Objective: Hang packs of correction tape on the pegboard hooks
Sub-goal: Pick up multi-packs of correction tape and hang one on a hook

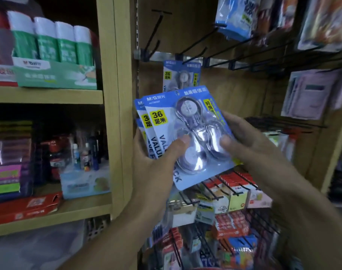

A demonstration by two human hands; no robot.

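Note:
Both my hands hold a fanned stack of blue correction tape packs (166, 117) in front of the pegboard. My left hand (156, 166) grips the stack from below, thumb pressed on the front pack's clear blister. My right hand (250, 145) pinches the front pack's right edge, thumb on the blister. One more blue correction tape pack (181, 75) hangs on a black hook (193, 55) just above the stack. An empty black hook (155, 34) sticks out at the upper left of the board.
A wooden upright (115, 106) separates the pegboard from shelves of green glue sticks (51, 45) and boxes at left. Several long black hooks (263, 55) jut out at right with hung goods. Sticky-note packs (230, 193) hang on hooks below my hands.

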